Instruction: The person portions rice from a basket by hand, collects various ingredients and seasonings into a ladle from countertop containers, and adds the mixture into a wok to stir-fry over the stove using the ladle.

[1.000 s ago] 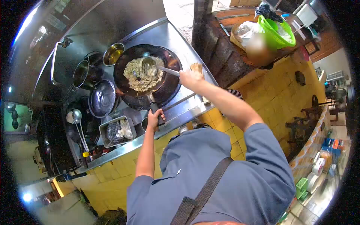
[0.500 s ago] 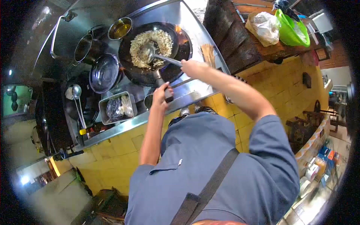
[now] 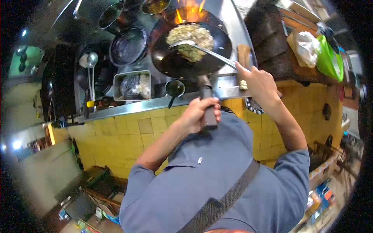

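My left hand (image 3: 201, 113) is closed around the dark handle of a wok (image 3: 175, 68). My right hand (image 3: 259, 83) grips the long metal handle of a ladle (image 3: 215, 55). The ladle's bowl rests in a heap of pale, chopped food (image 3: 194, 37) toward the far side of the wok; I cannot tell what the food is. Orange flames (image 3: 191, 13) rise behind the wok's far rim.
Left of the wok stand a dark round basin (image 3: 128, 46), a metal tray (image 3: 117, 88) with bagged items, and a small dark pan (image 3: 175, 88). A pot of yellowish liquid (image 3: 155, 6) is at the back. A green basket (image 3: 330, 60) and plastic bag (image 3: 307, 48) sit right.
The wok has come nearer my body and tilted, with the food gathered at its far side. The flames behind it are taller. The view has shifted.
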`<state>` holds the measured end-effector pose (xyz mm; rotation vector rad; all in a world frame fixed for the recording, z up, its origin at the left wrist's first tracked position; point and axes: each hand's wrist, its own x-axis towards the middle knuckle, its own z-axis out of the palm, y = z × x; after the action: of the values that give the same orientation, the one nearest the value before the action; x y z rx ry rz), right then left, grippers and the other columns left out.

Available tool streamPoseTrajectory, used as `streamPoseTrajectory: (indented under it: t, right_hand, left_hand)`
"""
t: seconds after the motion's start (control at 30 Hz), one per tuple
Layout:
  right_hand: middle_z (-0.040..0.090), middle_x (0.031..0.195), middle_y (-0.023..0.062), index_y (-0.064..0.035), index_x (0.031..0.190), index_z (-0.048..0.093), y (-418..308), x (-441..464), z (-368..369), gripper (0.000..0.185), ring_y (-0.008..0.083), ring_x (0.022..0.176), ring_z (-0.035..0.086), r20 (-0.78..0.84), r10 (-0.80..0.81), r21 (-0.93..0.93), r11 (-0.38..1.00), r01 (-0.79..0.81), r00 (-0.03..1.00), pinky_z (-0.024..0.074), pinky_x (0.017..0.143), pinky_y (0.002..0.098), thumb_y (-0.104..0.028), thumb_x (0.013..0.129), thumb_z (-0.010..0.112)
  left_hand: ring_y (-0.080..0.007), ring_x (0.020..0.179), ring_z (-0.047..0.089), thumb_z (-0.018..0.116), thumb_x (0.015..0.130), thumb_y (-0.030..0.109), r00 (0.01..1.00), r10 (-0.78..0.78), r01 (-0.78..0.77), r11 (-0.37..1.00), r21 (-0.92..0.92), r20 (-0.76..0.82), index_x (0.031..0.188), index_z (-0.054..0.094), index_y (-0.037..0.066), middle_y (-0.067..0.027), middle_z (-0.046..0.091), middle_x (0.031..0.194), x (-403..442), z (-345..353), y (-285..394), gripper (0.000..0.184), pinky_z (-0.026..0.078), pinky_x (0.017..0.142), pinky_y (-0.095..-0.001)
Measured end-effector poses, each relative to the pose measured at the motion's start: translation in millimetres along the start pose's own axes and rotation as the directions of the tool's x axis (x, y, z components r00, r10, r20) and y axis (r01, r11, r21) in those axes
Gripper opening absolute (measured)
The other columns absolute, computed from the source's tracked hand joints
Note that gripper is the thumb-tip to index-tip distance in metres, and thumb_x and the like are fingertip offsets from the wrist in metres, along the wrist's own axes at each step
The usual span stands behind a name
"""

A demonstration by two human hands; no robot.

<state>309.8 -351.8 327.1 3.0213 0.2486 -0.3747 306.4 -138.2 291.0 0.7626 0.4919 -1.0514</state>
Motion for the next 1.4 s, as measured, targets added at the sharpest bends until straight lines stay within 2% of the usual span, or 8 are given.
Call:
streamPoseTrajectory:
  t: [0.43, 0.67, 0.87, 0.97, 1.03, 1.17, 1.23, 1.4]
  right_hand:
    - [0.061, 0.09, 0.0219, -0.0071, 0.117, 0.052, 53.3, 42.6, 27.8, 0.035, 0.0358, 0.086, 0.059, 0.039, 0.215, 0.483, 0.851, -0.206, 0.976, 0.0451, 0.074, 0.0466, -0.017, 0.084, 0.051]
    - [0.061, 0.084, 0.0242, -0.0046, 0.106, 0.055, 37.7, 115.0, 86.1, 0.03, 0.0381, 0.077, 0.061, 0.043, 0.148, 0.407, 0.901, -0.153, 0.988, 0.0494, 0.065, 0.0481, -0.025, 0.086, 0.046]
    - [0.06, 0.072, 0.0236, -0.0085, 0.113, 0.049, -7.9, 168.7, 121.1, 0.03, 0.0408, 0.072, 0.06, -0.019, 0.293, 0.348, 0.898, -0.269, 0.956, 0.048, 0.064, 0.0483, -0.022, 0.086, 0.047]
    - [0.061, 0.077, 0.0229, -0.0049, 0.111, 0.053, 44.7, 184.0, 178.1, 0.034, 0.0386, 0.07, 0.06, 0.054, -0.105, 0.319, 0.944, 0.083, 0.993, 0.0475, 0.065, 0.0478, -0.028, 0.087, 0.05]
    - [0.062, 0.089, 0.0226, -0.0024, 0.114, 0.052, 27.0, 136.2, 1.2, 0.037, 0.0306, 0.076, 0.064, 0.381, 0.112, 0.374, 0.889, -0.263, 0.918, 0.0499, 0.068, 0.0408, -0.024, 0.085, 0.052]
    - [0.06, 0.08, 0.0267, 0.0008, 0.111, 0.047, 5.5, 158.4, 84.6, 0.031, 0.035, 0.075, 0.063, -0.023, 0.251, 0.1, 0.964, -0.247, 0.968, 0.0505, 0.061, 0.0419, -0.018, 0.087, 0.048]
    - [0.058, 0.085, 0.0306, -0.0037, 0.116, 0.044, -18.7, 146.7, 89.9, 0.035, 0.0434, 0.086, 0.057, 0.187, 0.09, 0.4, 0.902, -0.16, 0.978, 0.0461, 0.074, 0.0496, -0.025, 0.088, 0.045]
    - [0.059, 0.081, 0.0255, -0.0153, 0.126, 0.04, 6.6, 53.7, -11.3, 0.041, 0.0367, 0.076, 0.061, 0.204, 0.03, 0.084, 0.995, -0.048, 0.978, 0.049, 0.064, 0.0456, -0.022, 0.087, 0.046]
  left_hand:
    - [-0.015, 0.053, 0.052, 0.057, 0.084, 0.015, 0.998, 0.054, -0.056, 0.996, 0.07, 0.029, 0.081, 0.044, 0.004, -0.0054, 0.051, 0.07, 25.8, -41.9, 9.2, 0.017, 0.05, 0.05, -0.0331]
    - [-0.0137, 0.048, 0.053, 0.059, 0.082, 0.013, 0.864, 0.5, -0.435, 0.799, 0.415, -0.058, 0.09, 0.04, 0.003, -0.006, 0.053, 0.062, 146.0, -134.4, 22.1, 0.023, 0.048, 0.043, -0.0303]
    - [-0.0147, 0.049, 0.054, 0.064, 0.077, 0.011, 0.887, 0.459, -0.411, 0.838, 0.359, -0.054, 0.089, 0.041, 0.003, -0.0065, 0.053, 0.065, 148.8, -140.6, 25.1, 0.027, 0.048, 0.043, -0.0308]
    - [-0.0152, 0.051, 0.055, 0.064, 0.077, 0.01, 0.888, 0.458, -0.422, 0.847, 0.324, -0.038, 0.089, 0.041, 0.003, -0.0068, 0.053, 0.067, 151.2, -147.2, 23.0, 0.027, 0.048, 0.043, -0.0309]
    - [-0.0164, 0.054, 0.056, 0.064, 0.076, 0.01, 0.889, 0.454, -0.418, 0.86, 0.292, -0.063, 0.09, 0.041, 0.003, -0.0077, 0.055, 0.069, 150.0, -144.4, 20.6, 0.028, 0.049, 0.044, -0.0316]
    - [-0.0167, 0.057, 0.058, 0.062, 0.078, 0.016, 0.962, 0.218, -0.206, 0.975, 0.088, -0.165, 0.087, 0.055, 0.006, -0.0061, 0.057, 0.07, 157.9, -130.9, 28.6, 0.016, 0.049, 0.048, -0.0305]
    - [-0.0161, 0.055, 0.056, 0.06, 0.08, 0.018, 0.893, 0.34, -0.289, 0.935, 0.204, -0.295, 0.087, 0.055, 0.005, -0.0058, 0.057, 0.068, 161.1, -110.6, 20.9, 0.016, 0.048, 0.047, -0.0305]
    - [-0.0183, 0.057, 0.056, 0.055, 0.083, 0.016, 0.985, 0.131, -0.091, 0.948, -0.305, 0.113, 0.078, 0.052, 0.003, -0.0074, 0.055, 0.067, 42.0, 9.5, 24.6, 0.014, 0.05, 0.056, -0.0333]
